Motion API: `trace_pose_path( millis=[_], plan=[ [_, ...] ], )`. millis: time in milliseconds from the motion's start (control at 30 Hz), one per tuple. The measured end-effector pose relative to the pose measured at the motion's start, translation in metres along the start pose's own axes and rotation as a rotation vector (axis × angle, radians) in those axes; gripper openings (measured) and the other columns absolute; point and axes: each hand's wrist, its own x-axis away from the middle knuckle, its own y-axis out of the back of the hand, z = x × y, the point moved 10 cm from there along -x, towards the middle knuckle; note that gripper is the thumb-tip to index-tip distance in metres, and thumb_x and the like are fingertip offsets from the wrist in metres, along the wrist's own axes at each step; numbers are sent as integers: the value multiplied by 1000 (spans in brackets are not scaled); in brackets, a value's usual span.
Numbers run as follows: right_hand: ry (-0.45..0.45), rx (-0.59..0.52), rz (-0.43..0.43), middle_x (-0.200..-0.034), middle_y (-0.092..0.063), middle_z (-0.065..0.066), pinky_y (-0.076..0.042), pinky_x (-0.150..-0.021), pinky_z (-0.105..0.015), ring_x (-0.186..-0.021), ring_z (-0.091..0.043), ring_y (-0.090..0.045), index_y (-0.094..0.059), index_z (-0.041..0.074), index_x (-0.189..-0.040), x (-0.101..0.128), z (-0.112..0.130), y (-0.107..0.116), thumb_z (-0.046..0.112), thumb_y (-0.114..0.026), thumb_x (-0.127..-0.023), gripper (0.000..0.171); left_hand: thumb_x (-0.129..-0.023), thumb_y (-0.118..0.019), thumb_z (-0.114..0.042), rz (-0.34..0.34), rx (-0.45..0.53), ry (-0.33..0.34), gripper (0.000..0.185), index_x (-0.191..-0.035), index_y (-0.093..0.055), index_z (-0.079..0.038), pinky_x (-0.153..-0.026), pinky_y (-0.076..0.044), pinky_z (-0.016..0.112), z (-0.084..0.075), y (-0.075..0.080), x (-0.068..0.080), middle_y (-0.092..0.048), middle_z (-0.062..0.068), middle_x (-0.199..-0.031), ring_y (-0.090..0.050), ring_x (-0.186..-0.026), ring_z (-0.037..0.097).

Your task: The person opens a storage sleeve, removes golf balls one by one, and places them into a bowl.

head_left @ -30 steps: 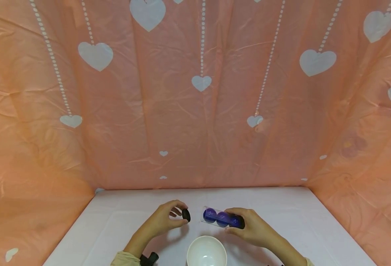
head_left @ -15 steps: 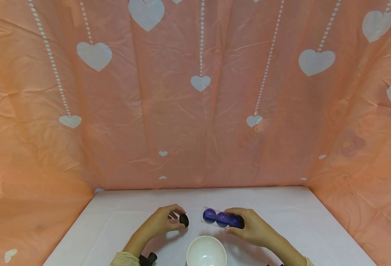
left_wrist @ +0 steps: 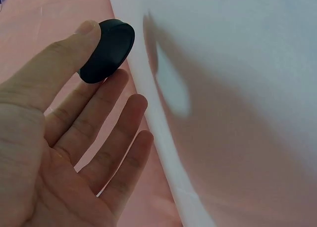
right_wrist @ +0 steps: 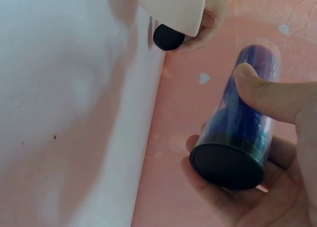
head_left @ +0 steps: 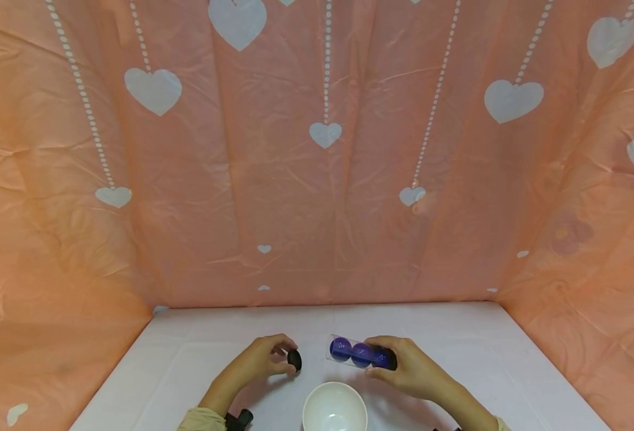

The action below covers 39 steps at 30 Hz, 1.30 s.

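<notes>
My left fingers (left_wrist: 109, 96) pinch a cap (head_left: 294, 360), right fingers (right_wrist: 210, 192) wrap a tube (right_wrist: 242, 113); uncapping looks done, I'd set the cap aside

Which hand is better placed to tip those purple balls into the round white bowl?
Probably the right hand: it grips the clear cylindrical tube of balls near the bowl; the left hand pinches a round black cap.

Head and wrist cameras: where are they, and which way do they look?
Head: worn on the head, looking forward and down; left hand, right hand show.
Left wrist: on that wrist, facing the pinched black cap; left hand shows.
Right wrist: on that wrist, facing the clear tube; both hands show.
Head and right wrist share tube, cap, white bowl.
</notes>
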Motion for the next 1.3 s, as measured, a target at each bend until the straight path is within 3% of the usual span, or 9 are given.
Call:
trace_pose_path(
  millis=[400,867,1100,1300],
  plan=[
    [2,12,-9,-120,-77,-8,-61,-92,-33,-105,-9,-69,-74,5,-127,0,2,2,26,-88,-92,43,-86,-91,-15,16,-30,24,36,-115,-73,-3,-87,-59,38,4,2,3,-75,6,-109,-70,-99,31],
    [-12,-5,-6,-119,-77,-7,-61,-89,-32,-102,-7,-69,-74,5,-127,0,3,4,26,-88,-92,43,-86,-92,-17,33,-85,110,35,-113,-73,-5,-94,-56,55,13,3,5,-73,6,-108,-66,-105,32],
    [-30,-5,4,-121,-77,-7,-61,-91,-33,-104,-8,-69,-74,6,-129,-1,1,3,27,-87,-93,43,-86,-92,-22,25,-142,114,36,-114,-74,-8,-97,-55,56,14,4,6,-73,4,-110,-67,-106,31],
    [-28,-14,3,-121,-77,-6,-61,-91,-33,-103,-8,-70,-74,7,-128,0,1,3,27,-87,-93,42,-92,-86,-26,12,-155,101,33,-117,-74,-8,-92,-56,56,7,5,3,-74,5,-113,-68,-109,34]
  ],
)
